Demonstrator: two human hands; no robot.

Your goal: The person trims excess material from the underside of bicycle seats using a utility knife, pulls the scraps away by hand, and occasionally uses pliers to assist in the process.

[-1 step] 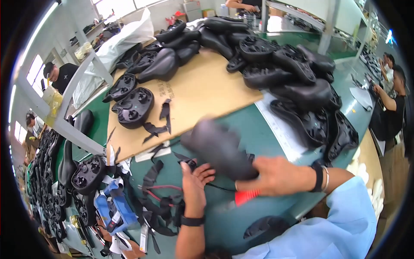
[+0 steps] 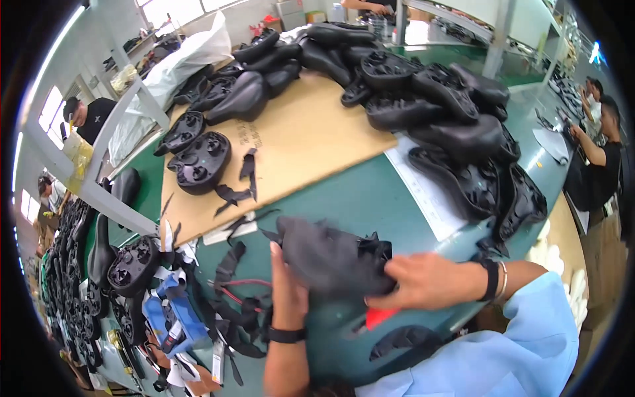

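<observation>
A black bicycle saddle (image 2: pixel 324 255), blurred by motion, is held between my hands over the green table (image 2: pixel 350 192). My right hand (image 2: pixel 433 281) grips its right end, close to the underside fittings. At its left side, my left hand (image 2: pixel 288 288) supports it with the thumb up; the other fingers are mostly hidden behind the saddle. Just under my right hand shows a red piece (image 2: pixel 381 317); whether I hold it or it lies on the table, I cannot tell. Left of my hands lie black scrap strips (image 2: pixel 228 264) and a red-handled tool (image 2: pixel 241 283).
Several black saddles (image 2: pixel 469 135) are piled at the right and far side of a cardboard sheet (image 2: pixel 304 145). A blue box (image 2: pixel 173 314) with tools stands at the left. Another dark saddle (image 2: pixel 405 343) lies near my body. A grey metal frame (image 2: pixel 126 212) rises at left.
The saddle has come down and left, from my right hand alone into both hands. My left hand, open and apart before, now touches the saddle. The view has shifted slightly.
</observation>
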